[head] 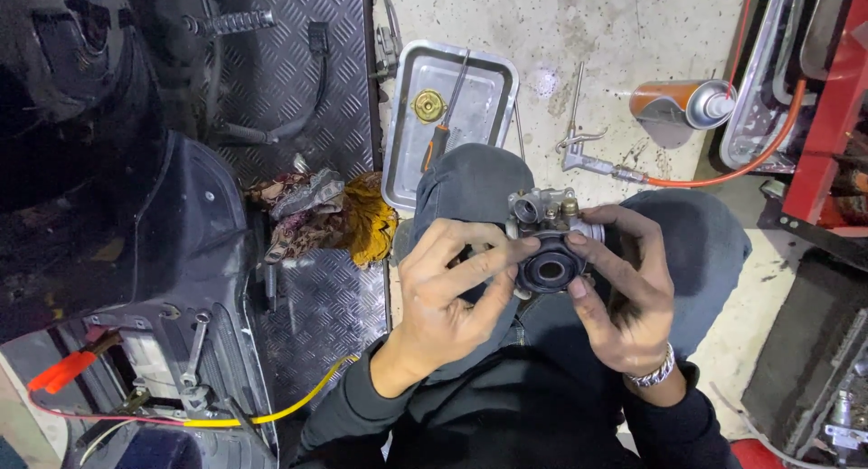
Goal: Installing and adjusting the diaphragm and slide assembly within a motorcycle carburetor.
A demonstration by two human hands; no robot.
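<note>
Head view: the left hand (443, 293) and right hand (624, 293) hold a small metal carburetor (550, 238) between them above the person's knees. The left grip pinches its black rubber intake sleeve (550, 270) with fingertips; the right grip wraps around the body's far side. Beyond, on the concrete floor (615, 35), a metal tray (411, 107) holds a screwdriver (440, 134) and a brass cap (428, 104). An orange spray can (674, 103) lies nearby.

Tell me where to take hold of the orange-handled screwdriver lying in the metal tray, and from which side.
Probably best taken by the orange handle, coming from above. The screwdriver lies slanted in the metal tray, handle at the near end, its thin shaft running away toward the far rim. The round brass cap sits just left of the shaft, so stay on the handle.
</note>
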